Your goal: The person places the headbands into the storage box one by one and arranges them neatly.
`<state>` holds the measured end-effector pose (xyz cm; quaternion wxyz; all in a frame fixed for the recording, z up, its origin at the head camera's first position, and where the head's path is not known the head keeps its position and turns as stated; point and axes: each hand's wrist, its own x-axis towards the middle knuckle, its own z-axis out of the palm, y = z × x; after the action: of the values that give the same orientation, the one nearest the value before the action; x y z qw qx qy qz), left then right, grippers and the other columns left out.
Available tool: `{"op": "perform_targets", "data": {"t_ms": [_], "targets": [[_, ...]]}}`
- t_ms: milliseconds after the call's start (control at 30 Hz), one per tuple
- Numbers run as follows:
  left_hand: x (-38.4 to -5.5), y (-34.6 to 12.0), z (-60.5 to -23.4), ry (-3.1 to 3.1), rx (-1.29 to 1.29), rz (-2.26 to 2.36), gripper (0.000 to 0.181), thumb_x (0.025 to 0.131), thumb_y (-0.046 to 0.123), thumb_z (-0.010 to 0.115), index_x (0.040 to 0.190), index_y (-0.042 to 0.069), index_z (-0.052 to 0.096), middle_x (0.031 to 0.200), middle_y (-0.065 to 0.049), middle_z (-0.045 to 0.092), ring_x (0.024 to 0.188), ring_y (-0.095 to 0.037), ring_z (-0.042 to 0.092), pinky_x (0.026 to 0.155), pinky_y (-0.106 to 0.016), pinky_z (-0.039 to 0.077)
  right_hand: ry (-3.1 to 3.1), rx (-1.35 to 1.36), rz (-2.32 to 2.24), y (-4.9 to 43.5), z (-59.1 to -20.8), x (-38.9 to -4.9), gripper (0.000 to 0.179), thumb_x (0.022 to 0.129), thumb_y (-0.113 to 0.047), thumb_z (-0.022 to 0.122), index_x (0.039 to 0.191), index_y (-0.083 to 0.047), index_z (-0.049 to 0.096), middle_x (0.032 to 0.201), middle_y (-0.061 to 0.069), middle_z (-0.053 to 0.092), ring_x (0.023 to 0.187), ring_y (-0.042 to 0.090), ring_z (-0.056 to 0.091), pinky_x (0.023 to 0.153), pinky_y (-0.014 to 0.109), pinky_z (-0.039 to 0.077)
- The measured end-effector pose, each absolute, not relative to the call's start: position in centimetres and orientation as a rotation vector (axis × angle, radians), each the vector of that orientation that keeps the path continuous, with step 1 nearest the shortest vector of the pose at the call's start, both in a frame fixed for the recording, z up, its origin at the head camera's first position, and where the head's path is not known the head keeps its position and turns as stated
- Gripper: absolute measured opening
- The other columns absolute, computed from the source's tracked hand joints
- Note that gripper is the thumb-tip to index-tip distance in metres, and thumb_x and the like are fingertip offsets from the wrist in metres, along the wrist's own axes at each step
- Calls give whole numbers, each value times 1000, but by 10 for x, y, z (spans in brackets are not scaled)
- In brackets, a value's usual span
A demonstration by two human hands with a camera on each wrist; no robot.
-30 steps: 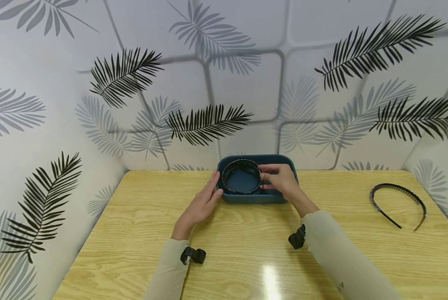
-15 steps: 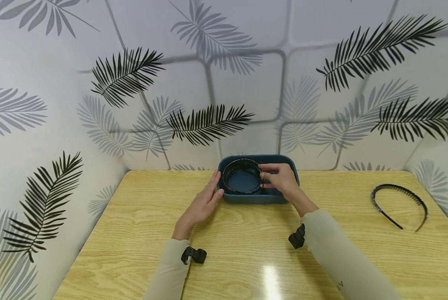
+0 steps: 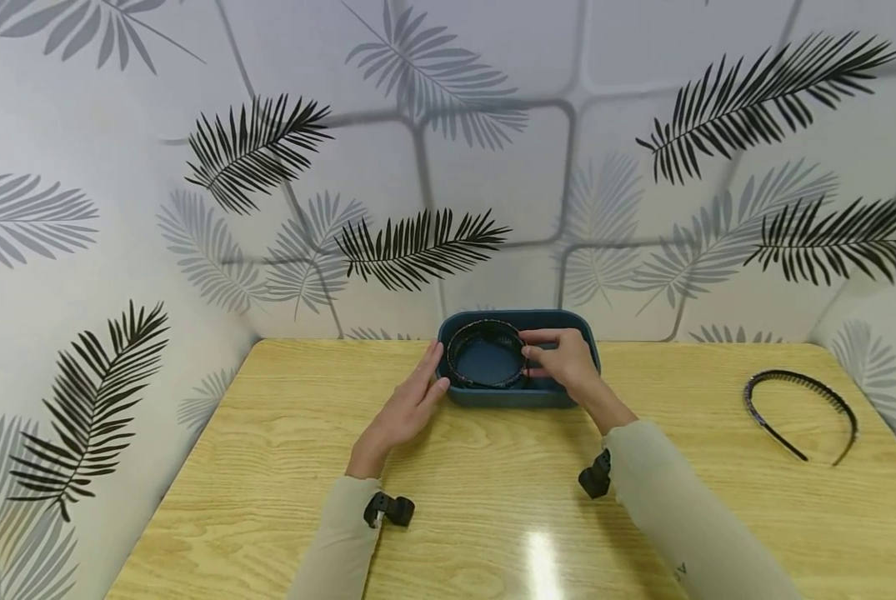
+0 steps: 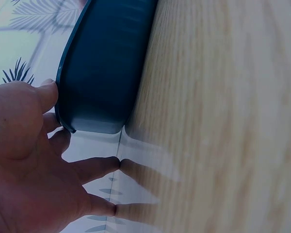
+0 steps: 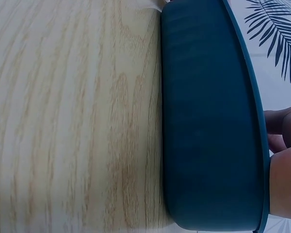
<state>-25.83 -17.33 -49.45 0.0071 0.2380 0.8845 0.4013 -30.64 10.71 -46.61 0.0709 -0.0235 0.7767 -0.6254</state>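
A dark blue oblong bin (image 3: 515, 400) stands at the back of the table, against the wall. Inside its left half lies a black toothed headband (image 3: 458, 379) with a speckled outer side, forming a ring. My right hand (image 3: 563, 360) reaches into the bin and pinches the headband's right side between thumb and fingers; in the right wrist view the bin wall (image 5: 213, 116) covers most of this hand. At the bin's left end my left hand (image 3: 406, 408) rests with fairly straight fingers, thumb near the front corner. In the left wrist view, its thumb (image 4: 48, 94) touches the rim.
Another black toothed headband (image 3: 800, 375) lies on the right of the wooden table (image 3: 282, 483), its ends toward the front. The wall (image 3: 493, 183) with leaf patterns rises right behind the bin. Black wrist cameras (image 3: 391, 510) sit on both sleeves.
The view has shifted very slightly. Both hands, the bin and the headbands keep nearly the same places, with the right hand holding the headband throughout.
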Motion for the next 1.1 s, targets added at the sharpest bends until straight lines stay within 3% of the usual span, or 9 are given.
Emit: {"op": "perform_targets", "data": {"t_ms": [300, 667, 1100], "targets": [[-260, -173, -495, 2764, 744, 1229, 62, 114, 27, 36, 165, 6, 7, 172, -4, -1, 158, -25, 5, 125, -48, 13, 2382, -72, -1843, 106, -468, -307, 35, 101, -1, 64, 136, 0, 66, 140, 24, 59, 103, 35, 72, 79, 41, 61], [-260, -174, -497, 2764, 729, 1219, 63, 114, 29, 36, 166, 7, 8, 172, -6, 0, 157, -25, 5, 124, -52, 14, 2380, -104, -1825, 106, -468, -305, 36, 101, 1, 62, 137, 3, 64, 138, 26, 59, 115, 40, 66, 80, 42, 61], [-260, -173, -497, 2772, 741, 1236, 62, 114, 27, 36, 165, 5, 8, 172, -6, 0, 157, -28, 7, 124, -51, 15, 2379, -134, -1825, 105, -469, -305, 35, 102, -1, 61, 137, 4, 63, 135, 25, 60, 116, 40, 65, 78, 40, 62]]}}
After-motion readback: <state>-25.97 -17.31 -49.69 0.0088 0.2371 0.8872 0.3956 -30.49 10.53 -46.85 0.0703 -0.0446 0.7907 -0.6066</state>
